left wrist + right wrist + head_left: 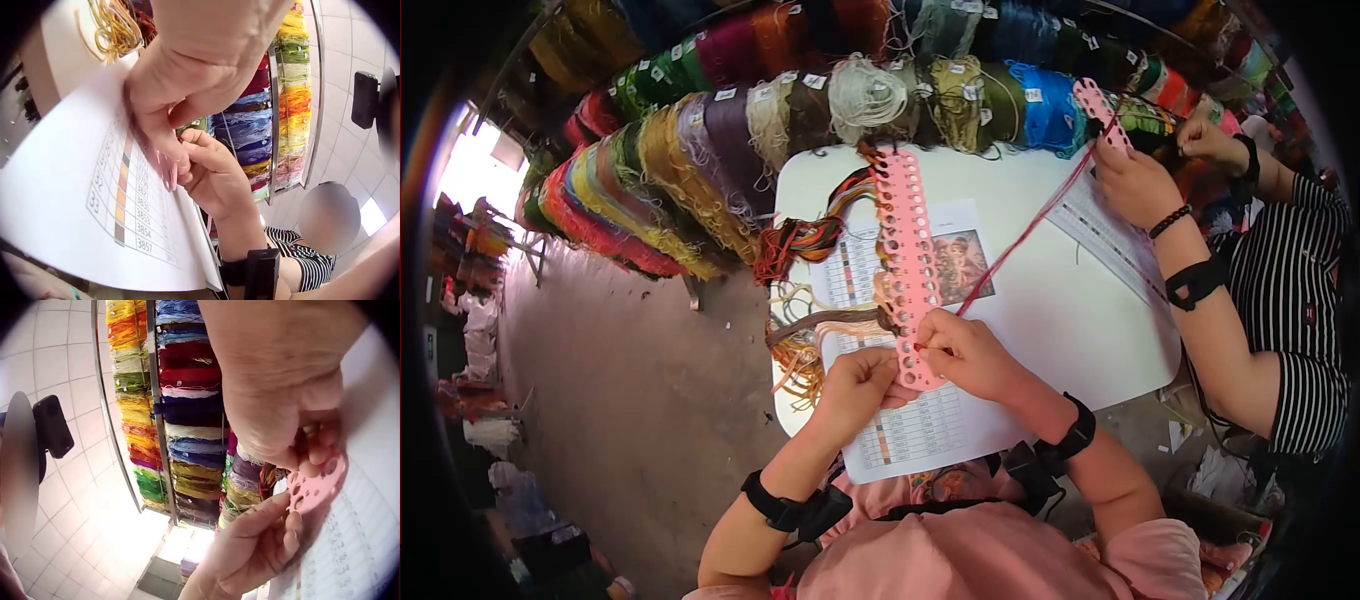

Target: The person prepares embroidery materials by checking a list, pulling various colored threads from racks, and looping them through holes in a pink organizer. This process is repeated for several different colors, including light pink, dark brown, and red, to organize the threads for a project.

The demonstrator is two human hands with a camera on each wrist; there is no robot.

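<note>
A long pink thread organizer card point(912, 250), with rows of round holes down both edges, lies on the white table. At its near end, my left hand point(857, 393) pinches the card's left edge between thumb and fingers, as the right wrist view also shows. My right hand point(968, 352) is bent over the same end, fingertips pinching crimson thread point(1025, 232) at a hole. From there the strands stretch up and right to another person's hands point(1140, 185), which hold a second pink card point(1100, 112). Skeins in black, brown, red and cream point(830, 225) hang from the first card's left holes.
Printed color charts point(920, 435) and a small picture point(962, 265) lie under and beside the card. Racks of hanging thread skeins point(800, 110) border the table's far side. The other person, in a striped shirt point(1270, 290), is at the right.
</note>
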